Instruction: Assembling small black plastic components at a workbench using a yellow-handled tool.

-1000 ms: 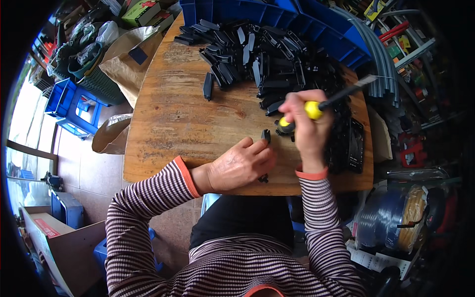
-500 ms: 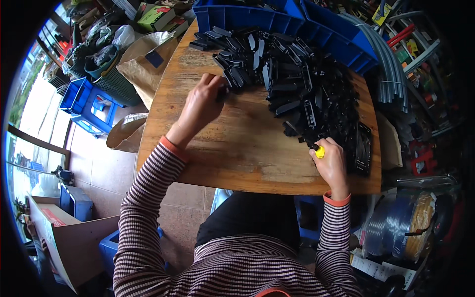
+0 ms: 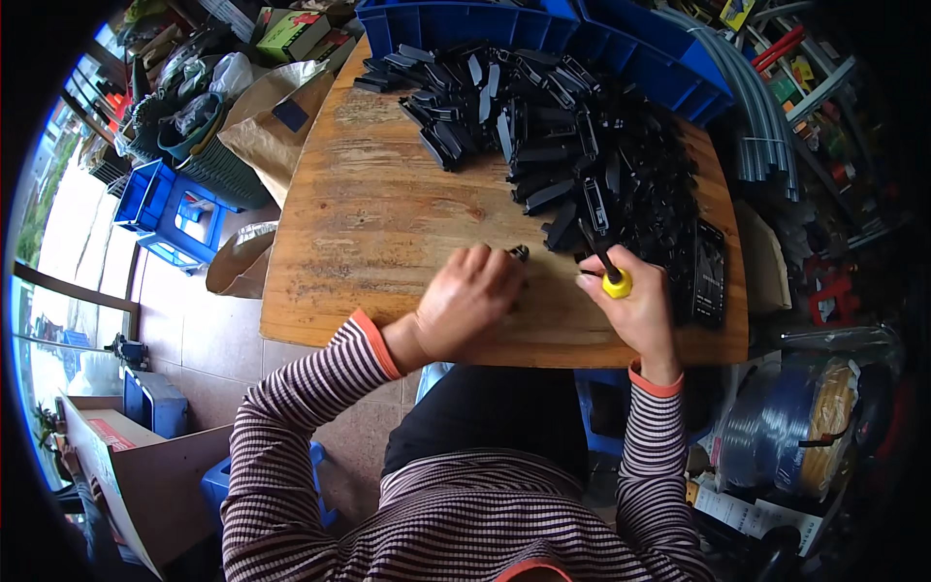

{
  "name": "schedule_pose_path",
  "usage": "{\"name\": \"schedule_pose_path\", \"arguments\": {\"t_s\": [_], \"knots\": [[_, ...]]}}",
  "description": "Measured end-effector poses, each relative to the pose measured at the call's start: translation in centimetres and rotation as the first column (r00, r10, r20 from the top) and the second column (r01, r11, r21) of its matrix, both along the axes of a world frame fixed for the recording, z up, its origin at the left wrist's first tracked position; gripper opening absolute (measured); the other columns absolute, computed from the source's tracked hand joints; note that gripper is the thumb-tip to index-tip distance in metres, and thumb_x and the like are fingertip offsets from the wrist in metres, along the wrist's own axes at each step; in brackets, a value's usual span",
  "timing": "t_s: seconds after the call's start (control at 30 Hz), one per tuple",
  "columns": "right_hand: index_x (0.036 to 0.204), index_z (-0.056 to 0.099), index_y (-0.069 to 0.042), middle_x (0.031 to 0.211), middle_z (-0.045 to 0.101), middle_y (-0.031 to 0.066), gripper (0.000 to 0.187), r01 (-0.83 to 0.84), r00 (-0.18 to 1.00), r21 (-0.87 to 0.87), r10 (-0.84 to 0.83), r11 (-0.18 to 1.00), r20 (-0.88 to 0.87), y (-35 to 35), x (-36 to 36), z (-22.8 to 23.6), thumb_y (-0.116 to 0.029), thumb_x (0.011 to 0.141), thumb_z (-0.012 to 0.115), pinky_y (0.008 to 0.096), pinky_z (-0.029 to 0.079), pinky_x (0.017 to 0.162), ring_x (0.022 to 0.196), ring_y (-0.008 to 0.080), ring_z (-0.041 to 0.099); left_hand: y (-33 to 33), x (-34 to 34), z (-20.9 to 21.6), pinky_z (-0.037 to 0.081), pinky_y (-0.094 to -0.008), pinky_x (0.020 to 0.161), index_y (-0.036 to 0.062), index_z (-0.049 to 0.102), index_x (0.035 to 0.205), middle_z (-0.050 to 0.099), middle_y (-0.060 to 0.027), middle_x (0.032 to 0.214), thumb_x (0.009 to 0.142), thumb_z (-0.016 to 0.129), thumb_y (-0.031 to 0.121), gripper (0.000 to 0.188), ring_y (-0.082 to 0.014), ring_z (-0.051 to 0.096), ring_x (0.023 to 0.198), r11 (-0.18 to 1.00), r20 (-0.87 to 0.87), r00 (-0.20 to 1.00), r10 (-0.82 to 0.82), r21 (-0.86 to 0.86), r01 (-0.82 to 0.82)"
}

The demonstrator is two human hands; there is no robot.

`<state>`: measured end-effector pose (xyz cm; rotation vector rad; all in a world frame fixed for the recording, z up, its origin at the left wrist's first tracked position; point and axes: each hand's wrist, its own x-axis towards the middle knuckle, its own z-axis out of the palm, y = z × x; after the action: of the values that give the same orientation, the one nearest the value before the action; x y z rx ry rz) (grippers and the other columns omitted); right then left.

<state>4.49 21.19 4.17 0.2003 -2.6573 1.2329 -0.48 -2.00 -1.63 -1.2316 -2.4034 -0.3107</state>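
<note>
On table, near front edge: left hand curled over small black part; right hand fisted around screwdriver; black parts pile behind.

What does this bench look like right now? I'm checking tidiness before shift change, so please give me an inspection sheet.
Surface: wooden table, worn, bare on its left half.
Job's things: small black part at the left hand's fingertips; screwdriver with yellow-and-black handle in the right hand.
Clutter: large heap of black plastic parts across the far and right side; blue bins behind it.
Grips: left hand pressed on the table over the part; right hand closed on the screwdriver.
Cables: coil of blue hose or cable at lower right; grey tubes at right.
Surroundings: brown paper sacks, blue crates, cardboard box on the floor.
</note>
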Motion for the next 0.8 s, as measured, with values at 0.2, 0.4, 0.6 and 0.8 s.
{"name": "schedule_pose_path", "arguments": {"t_s": [0.2,0.4,0.6,0.8], "knots": [[0.089,0.063,0.001,0.080,0.065,0.0118,0.016,-0.015,0.987,-0.073,0.003,0.997,-0.159,-2.2,-1.4,-1.5,-0.002,0.080,0.075,0.0299,0.050,0.065,0.071,0.0221,0.065,-1.5,0.6,2.3,0.052,-0.0370,0.074,0.0037,0.061,0.112,0.058,-0.0096,0.098,0.067,0.071,0.007,0.046,-0.0275,0.059,0.087,0.959,0.267,0.948,-0.171,0.267,0.097],[0.088,0.063,0.001,0.079,0.065,0.0124,0.016,-0.002,0.992,-0.025,-0.001,1.000,-0.127,-3.3,-1.7,-1.9,-0.001,0.078,0.075,0.0312,0.050,0.065,0.072,0.0269,0.066,-2.4,1.4,1.9,0.052,-0.0374,0.081,0.0009,0.060,0.112,0.059,-0.0123,0.110,0.059,0.073,0.005,0.054,-0.0299,0.060,0.095,0.930,0.416,0.844,-0.339,0.287,0.232],[0.087,0.062,0.000,0.080,0.066,0.0128,0.016,0.024,0.993,0.047,-0.018,0.999,-0.114,-3.6,-1.1,-2.0,-0.002,0.077,0.075,0.0339,0.051,0.064,0.074,0.0309,0.066,-1.7,1.5,1.6,0.051,-0.0360,0.081,-0.0003,0.059,0.112,0.058,-0.0120,0.103,0.073,0.066,0.014,0.042,-0.0270,0.059,0.095,0.914,0.283,0.881,-0.378,0.265,0.307],[0.086,0.062,-0.001,0.080,0.066,0.0127,0.015,-0.005,0.985,0.223,0.044,0.975,-0.167,-4.0,-1.3,-2.5,-0.002,0.077,0.073,0.0368,0.051,0.063,0.074,0.0322,0.065,-1.0,2.1,0.4,0.051,-0.0374,0.088,-0.0019,0.060,0.117,0.059,-0.0143,0.116,0.072,0.065,0.012,0.047,-0.0281,0.060,0.105,0.901,0.152,0.892,-0.425,0.164,0.402]]}}
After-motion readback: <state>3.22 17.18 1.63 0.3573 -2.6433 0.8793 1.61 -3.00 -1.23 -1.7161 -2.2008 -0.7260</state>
